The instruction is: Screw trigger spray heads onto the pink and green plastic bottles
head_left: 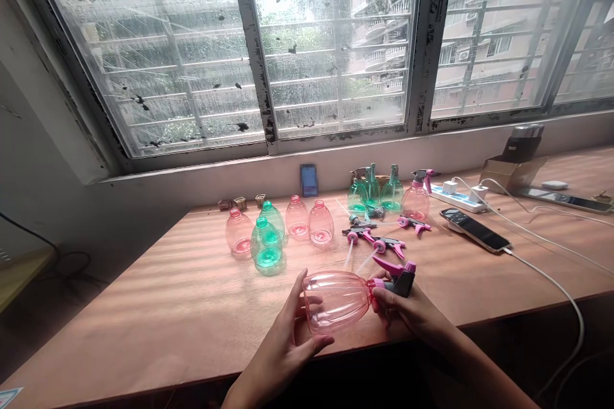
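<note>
A clear pink spray bottle [338,300] lies on its side above the table's front edge, its base to the left. My left hand [295,335] cups that base, fingers behind it and thumb in front. My right hand [417,310] is closed around the neck, where a grey and pink trigger sprayer [401,280] sits on the mouth. Beyond the bottle lie several loose trigger sprayers, such as one pink and grey trigger sprayer [391,246] with its tube pointing toward me. Topless bottles stand further left, among them a green bottle [267,246] and a pink bottle [321,222].
At the back stand green bottles [392,192] and a pink bottle [415,201] with sprayers on. To the right are a phone [474,230] on a white cable, a power strip [458,197] and a cardboard box [511,172]. A window sill runs behind the wooden table [192,313].
</note>
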### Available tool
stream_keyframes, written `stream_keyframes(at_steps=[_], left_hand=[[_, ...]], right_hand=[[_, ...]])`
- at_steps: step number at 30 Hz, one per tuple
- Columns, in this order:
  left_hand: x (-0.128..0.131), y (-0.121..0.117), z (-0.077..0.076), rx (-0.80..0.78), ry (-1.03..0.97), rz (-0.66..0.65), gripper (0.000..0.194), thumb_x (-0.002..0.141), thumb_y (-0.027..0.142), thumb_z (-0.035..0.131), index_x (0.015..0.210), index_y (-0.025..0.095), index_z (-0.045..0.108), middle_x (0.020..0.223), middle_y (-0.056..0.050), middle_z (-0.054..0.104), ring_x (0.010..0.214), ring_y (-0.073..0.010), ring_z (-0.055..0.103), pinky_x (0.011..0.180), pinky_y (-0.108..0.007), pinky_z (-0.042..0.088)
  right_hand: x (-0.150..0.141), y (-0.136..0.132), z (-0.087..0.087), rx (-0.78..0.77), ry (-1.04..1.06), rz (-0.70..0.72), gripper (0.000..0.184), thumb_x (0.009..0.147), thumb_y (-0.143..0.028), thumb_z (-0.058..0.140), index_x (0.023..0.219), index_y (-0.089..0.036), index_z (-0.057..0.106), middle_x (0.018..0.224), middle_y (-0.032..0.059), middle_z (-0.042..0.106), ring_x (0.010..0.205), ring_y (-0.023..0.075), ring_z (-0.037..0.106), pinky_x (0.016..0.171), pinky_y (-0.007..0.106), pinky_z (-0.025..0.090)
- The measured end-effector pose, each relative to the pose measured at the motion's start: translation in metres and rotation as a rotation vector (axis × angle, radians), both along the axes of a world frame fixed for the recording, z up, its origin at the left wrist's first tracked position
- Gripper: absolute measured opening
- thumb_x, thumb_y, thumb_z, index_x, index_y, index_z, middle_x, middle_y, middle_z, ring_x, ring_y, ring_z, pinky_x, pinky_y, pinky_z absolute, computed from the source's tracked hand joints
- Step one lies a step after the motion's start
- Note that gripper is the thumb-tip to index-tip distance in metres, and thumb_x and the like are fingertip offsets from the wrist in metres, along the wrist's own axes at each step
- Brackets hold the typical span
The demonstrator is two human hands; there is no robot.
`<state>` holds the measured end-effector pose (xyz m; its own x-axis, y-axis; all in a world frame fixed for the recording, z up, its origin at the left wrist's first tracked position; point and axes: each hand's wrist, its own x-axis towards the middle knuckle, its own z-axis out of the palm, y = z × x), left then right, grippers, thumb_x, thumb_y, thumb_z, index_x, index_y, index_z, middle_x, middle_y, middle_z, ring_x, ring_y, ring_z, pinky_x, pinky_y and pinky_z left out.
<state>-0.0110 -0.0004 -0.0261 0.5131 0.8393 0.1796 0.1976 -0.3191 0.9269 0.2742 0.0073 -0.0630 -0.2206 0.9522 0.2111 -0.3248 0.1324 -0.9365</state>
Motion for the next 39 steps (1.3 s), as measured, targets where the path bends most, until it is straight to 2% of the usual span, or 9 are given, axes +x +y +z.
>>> stream_keyframes(at_steps=[18, 32, 39], left_hand=[[0.001, -0.002, 0.004, 0.0, 0.015, 0.002, 0.1, 0.088, 0.025, 0.074, 0.161, 0.033, 0.006, 0.124, -0.009, 0.062, 0.122, -0.0269, 0.059, 0.115, -0.047, 0.033], [0.0, -0.001, 0.003, -0.022, 0.006, -0.019, 0.099, 0.089, 0.027, 0.073, 0.161, 0.033, 0.006, 0.125, -0.009, 0.062, 0.121, -0.0266, 0.059, 0.113, -0.047, 0.036], [-0.001, 0.0, 0.001, 0.0, 0.027, -0.014, 0.099, 0.089, 0.028, 0.074, 0.161, 0.032, 0.006, 0.125, -0.01, 0.063, 0.121, -0.0273, 0.059, 0.114, -0.048, 0.035]], right_hand=[[-0.001, -0.001, 0.004, -0.003, -0.005, -0.01, 0.027, 0.091, -0.041, 0.075, 0.09, -0.019, 0.058, 0.071, 0.0, 0.068, 0.052, 0.0137, 0.062, 0.051, 0.026, 0.046], [-0.004, -0.003, 0.011, -0.018, -0.046, -0.034, 0.036, 0.085, -0.049, 0.078, 0.085, -0.018, 0.058, 0.069, 0.0008, 0.067, 0.051, 0.0144, 0.059, 0.05, 0.027, 0.044], [-0.003, -0.004, 0.009, -0.018, -0.041, -0.026, 0.032, 0.088, -0.045, 0.076, 0.085, -0.018, 0.059, 0.071, 0.0012, 0.068, 0.053, 0.0139, 0.06, 0.051, 0.027, 0.045]])
